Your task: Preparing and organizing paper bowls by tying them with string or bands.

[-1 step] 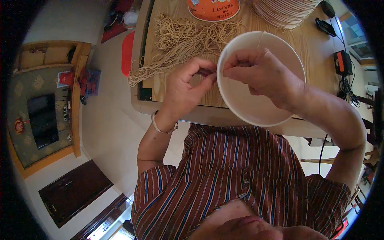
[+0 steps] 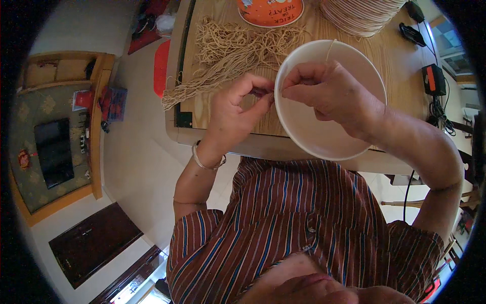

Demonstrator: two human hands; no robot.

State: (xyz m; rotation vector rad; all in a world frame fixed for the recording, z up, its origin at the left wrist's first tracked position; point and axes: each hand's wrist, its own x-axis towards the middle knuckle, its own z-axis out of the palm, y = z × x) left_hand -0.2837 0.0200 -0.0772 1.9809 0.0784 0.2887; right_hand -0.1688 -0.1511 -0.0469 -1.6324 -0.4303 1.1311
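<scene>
A white round tub (image 2: 362, 68) stands at the table's front edge with its mouth facing me. My left hand (image 2: 233, 114) is at the outside of the tub's left rim, thumb and forefinger pinched together. What lies between those fingertips is too small to make out. Just inside the same stretch of rim, my right hand (image 2: 344, 101) also pinches with thumb and forefinger, its hold hidden. One thin tan cord (image 2: 331, 48) hangs over the tub's far rim and runs down toward my right hand. Left of the tub lies a loose bundle of tan cords (image 2: 230, 58).
An orange printed container (image 2: 271, 14) is at the back of the wooden table (image 2: 397, 66). Beside it sits a large coil of pale cord (image 2: 359, 15). Black adapters (image 2: 434, 81) and tangled cables (image 2: 443, 119) are along the right edge. A red stool (image 2: 161, 68) is beyond the left edge.
</scene>
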